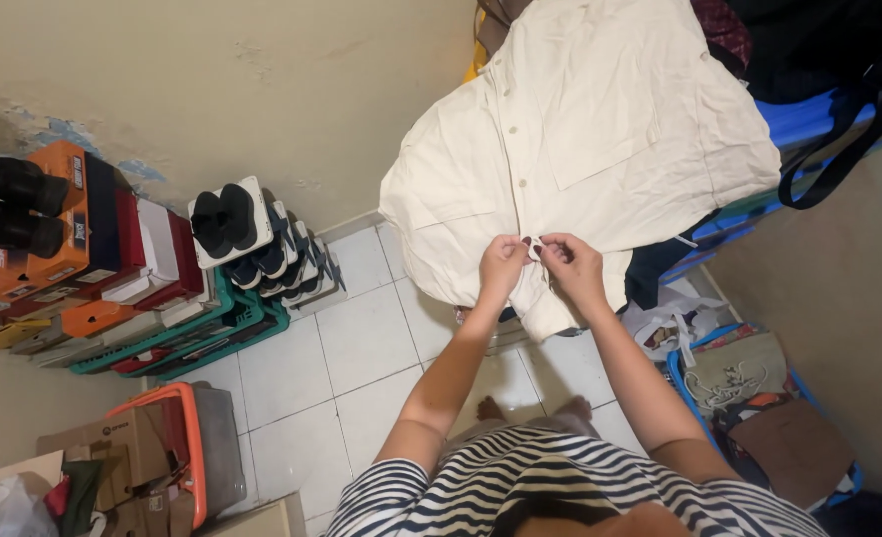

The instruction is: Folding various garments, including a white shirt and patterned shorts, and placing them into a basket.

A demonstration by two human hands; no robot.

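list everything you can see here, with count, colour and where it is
shirt: one, cream, buttoned, spread on a raised surface at top centre, lower hem pinched by both hands
shoe boxes: a leaning row, orange, red and white, against the left wall
black shoes: one pair, on top of the orange box at far left
sandals: several pairs, black and dark, stacked beside the boxes
crates: green, under the boxes and sandals
cardboard box: one, brown, bottom left
black strap: one, hanging at top right
floor tiles: white, centre
left hand: pinching the hem
right hand: pinching the hem beside it
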